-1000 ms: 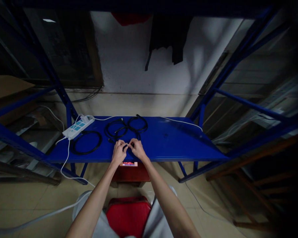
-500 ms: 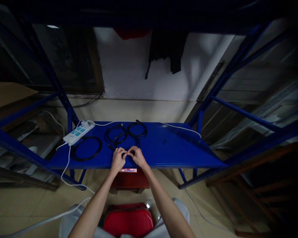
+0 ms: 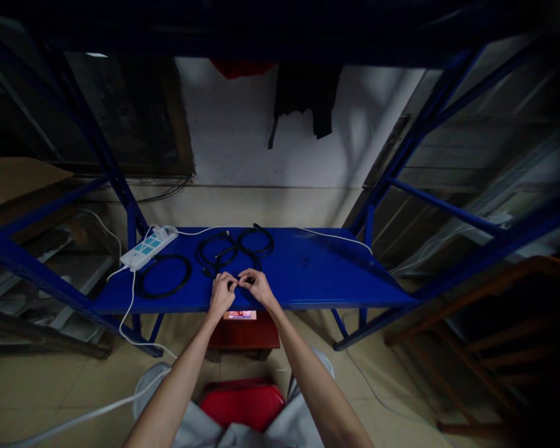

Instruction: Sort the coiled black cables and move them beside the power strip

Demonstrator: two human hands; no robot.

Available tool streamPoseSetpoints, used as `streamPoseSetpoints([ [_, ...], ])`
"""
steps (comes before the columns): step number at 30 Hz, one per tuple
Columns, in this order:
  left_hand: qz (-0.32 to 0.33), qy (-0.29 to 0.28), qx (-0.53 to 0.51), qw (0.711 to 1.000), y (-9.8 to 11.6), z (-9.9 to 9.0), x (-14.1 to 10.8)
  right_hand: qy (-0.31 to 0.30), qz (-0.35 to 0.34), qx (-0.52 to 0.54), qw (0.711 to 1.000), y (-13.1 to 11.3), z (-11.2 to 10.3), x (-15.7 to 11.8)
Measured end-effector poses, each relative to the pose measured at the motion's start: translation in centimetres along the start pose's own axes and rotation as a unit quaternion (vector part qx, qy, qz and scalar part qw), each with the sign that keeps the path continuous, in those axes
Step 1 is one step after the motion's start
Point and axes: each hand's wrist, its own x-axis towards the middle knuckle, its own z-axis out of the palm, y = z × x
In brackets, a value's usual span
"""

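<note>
My left hand [image 3: 224, 291] and my right hand [image 3: 256, 287] meet over the front edge of the blue shelf [image 3: 308, 274]. The fingertips of both are pinched close together, on something too small and dark to make out. Just behind them lie black cables in overlapping loops [image 3: 216, 250], with another loop [image 3: 256, 242] at their right. A separate black cable coil [image 3: 168, 292] rests to the left, beside a white power strip [image 3: 145, 247] with blue sockets.
Blue uprights [image 3: 114, 168] frame the shelf on both sides. A white cord [image 3: 129, 311] hangs over the front left edge. Below are a dark red stool [image 3: 242, 335] holding a lit screen [image 3: 239, 315], and a red seat [image 3: 245, 404]. A wooden chair [image 3: 448, 348] stands right.
The camera view has shifted slightly. My hands remain together near the shelf's front edge, with the fingers slightly repositioned. The cables lie as before.
</note>
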Motion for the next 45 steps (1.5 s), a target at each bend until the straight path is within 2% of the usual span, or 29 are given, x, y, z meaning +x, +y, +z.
streamPoseSetpoints([
  [9, 0.002, 0.013, -0.007, 1.0, 0.0, 0.2, 0.1, 0.014, -0.003, 0.006, 1.0, -0.2, -0.1, 0.0],
  [20, 0.001, 0.014, -0.031, 0.999, -0.4, 0.0, 0.0, 0.003, 0.003, 0.016, 1.0, 0.1, 0.0, -0.2],
  [27, -0.019, 0.042, -0.069, 0.997, 0.3, -0.7, -0.4, -0.002, 0.0, 0.02, 1.0, 0.0, 0.0, -0.3],
  [38, 0.051, 0.037, -0.047, 0.997, 1.0, -1.2, -1.0, 0.002, -0.002, 0.015, 1.0, 0.0, 0.1, -0.2],
  [45, 0.035, 0.019, -0.033, 0.999, 0.8, -1.1, -1.1, 0.002, 0.0, 0.02, 1.0, 0.1, 0.0, -0.2],
])
